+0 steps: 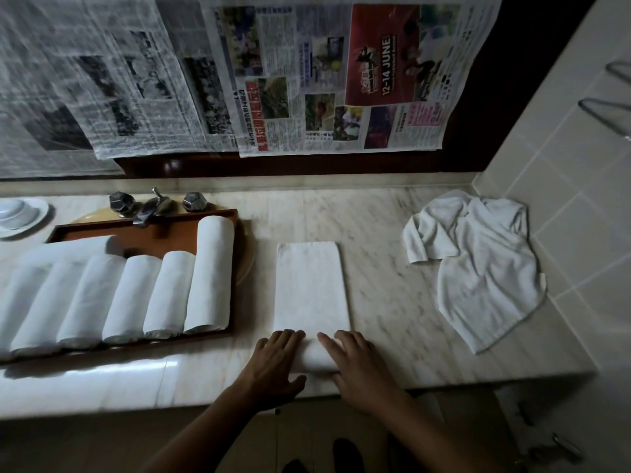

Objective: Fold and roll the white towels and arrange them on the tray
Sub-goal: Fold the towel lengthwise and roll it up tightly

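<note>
Pale marble forms the desk (392, 233), which meets a tiled wall (580, 165) on the right, and newspaper sheets (341, 80) hang across the back. One tap (146, 211) stands behind the tray between two faceted knobs (122, 201), and one white dish (20, 213) sits at the far left.

One brown tray (160, 240) lies at the left of the desk. It carries six rolled towels (131, 298) side by side (the leftmost is cut by the picture's edge), and a seventh roll (68, 247) lies crosswise behind them.

Just right of the tray, one folded towel (310, 288) lies flat as a long strip running away from the person. Its near end is turned up into a short roll at the desk's front edge. The left hand (276, 363) and the right hand (355, 367) both rest on that rolled end, one at each side. Each grip is open, fingers laid straight on the cloth and curled round nothing.

Well apart, near the tiled wall, loose white towelling (478, 268) lies crumpled; whether it is one towel or two cannot be told.
</note>
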`<state>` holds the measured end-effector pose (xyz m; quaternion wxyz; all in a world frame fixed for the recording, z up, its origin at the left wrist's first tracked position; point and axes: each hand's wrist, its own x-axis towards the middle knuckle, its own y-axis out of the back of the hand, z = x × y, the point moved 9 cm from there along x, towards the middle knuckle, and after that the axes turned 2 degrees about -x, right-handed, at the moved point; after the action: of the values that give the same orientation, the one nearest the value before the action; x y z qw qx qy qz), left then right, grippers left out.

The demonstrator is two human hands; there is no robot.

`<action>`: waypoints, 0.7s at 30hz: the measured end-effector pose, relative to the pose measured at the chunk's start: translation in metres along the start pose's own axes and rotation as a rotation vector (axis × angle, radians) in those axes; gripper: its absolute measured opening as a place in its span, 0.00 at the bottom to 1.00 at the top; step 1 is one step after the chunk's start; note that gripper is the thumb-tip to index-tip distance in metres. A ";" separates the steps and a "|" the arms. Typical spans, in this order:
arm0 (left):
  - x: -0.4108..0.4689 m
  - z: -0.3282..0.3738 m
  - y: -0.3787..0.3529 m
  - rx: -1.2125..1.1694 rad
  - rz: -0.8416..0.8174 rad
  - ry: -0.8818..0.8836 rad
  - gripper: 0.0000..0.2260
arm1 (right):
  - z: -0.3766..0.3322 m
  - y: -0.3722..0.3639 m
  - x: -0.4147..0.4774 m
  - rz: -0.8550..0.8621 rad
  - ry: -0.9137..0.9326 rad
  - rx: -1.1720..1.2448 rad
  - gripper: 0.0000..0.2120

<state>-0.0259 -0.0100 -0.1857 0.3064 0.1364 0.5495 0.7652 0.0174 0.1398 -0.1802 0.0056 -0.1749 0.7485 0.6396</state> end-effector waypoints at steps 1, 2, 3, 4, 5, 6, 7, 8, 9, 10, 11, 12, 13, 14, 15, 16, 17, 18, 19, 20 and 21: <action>-0.002 -0.003 -0.002 -0.009 0.005 -0.001 0.37 | 0.002 0.000 0.000 -0.017 -0.003 0.003 0.38; -0.004 -0.005 -0.003 -0.026 0.014 -0.008 0.36 | 0.003 -0.001 -0.001 -0.037 0.001 0.008 0.38; -0.007 -0.006 -0.005 -0.047 0.020 -0.017 0.34 | 0.004 -0.001 -0.002 -0.058 0.007 0.017 0.38; -0.011 -0.006 -0.006 -0.063 0.024 -0.025 0.33 | 0.005 -0.002 -0.004 -0.067 0.015 0.023 0.38; -0.015 -0.005 -0.008 -0.075 0.028 -0.033 0.32 | 0.006 -0.001 -0.006 -0.073 0.025 0.026 0.38; -0.020 -0.003 -0.009 -0.093 0.029 -0.037 0.31 | 0.006 -0.001 -0.008 -0.076 0.035 0.031 0.37; -0.025 -0.002 -0.011 -0.119 0.031 -0.037 0.29 | 0.006 -0.002 -0.010 -0.084 0.042 0.041 0.37; -0.031 -0.001 -0.012 -0.148 0.037 -0.032 0.28 | 0.006 -0.003 -0.013 -0.088 0.047 0.054 0.35; -0.036 -0.002 -0.013 -0.173 0.037 -0.026 0.28 | 0.006 -0.003 -0.016 -0.092 0.045 0.070 0.34; -0.039 -0.002 -0.014 -0.190 0.037 -0.023 0.27 | 0.006 -0.002 -0.019 -0.092 0.040 0.087 0.33; -0.042 -0.002 -0.014 -0.201 0.046 -0.022 0.26 | 0.007 0.000 -0.022 -0.090 0.032 0.108 0.32; -0.044 -0.005 -0.014 -0.215 0.059 -0.016 0.26 | 0.009 0.002 -0.024 -0.090 0.023 0.129 0.31; -0.046 -0.007 -0.014 -0.237 0.066 -0.003 0.26 | 0.011 0.004 -0.026 -0.087 0.016 0.147 0.31; -0.047 -0.010 -0.015 -0.262 0.066 0.015 0.26 | 0.012 0.005 -0.027 -0.089 0.010 0.165 0.31; -0.048 -0.013 -0.015 -0.282 0.062 0.034 0.26 | 0.014 0.006 -0.027 -0.095 0.004 0.186 0.31; -0.048 -0.015 -0.015 -0.298 0.057 0.047 0.27 | 0.017 0.005 -0.027 -0.093 -0.003 0.211 0.33; -0.046 -0.017 -0.013 -0.308 0.059 0.049 0.27 | 0.020 0.003 -0.026 -0.093 -0.018 0.243 0.34; -0.046 -0.018 -0.012 -0.309 0.062 0.047 0.28 | 0.023 0.001 -0.026 -0.094 -0.038 0.284 0.35; -0.044 -0.018 -0.010 -0.301 0.065 0.046 0.29 | 0.027 -0.002 -0.025 -0.088 -0.056 0.329 0.35; -0.043 -0.019 -0.008 -0.291 0.062 0.055 0.30 | 0.030 -0.003 -0.025 -0.074 -0.065 0.369 0.35; -0.041 -0.021 -0.007 -0.282 0.060 0.069 0.30 | 0.032 -0.003 -0.023 -0.056 -0.063 0.394 0.35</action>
<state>-0.0029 -0.0496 -0.1942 0.2803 0.0821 0.4424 0.8479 0.0333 0.1762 -0.1840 0.0809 -0.1712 0.8534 0.4857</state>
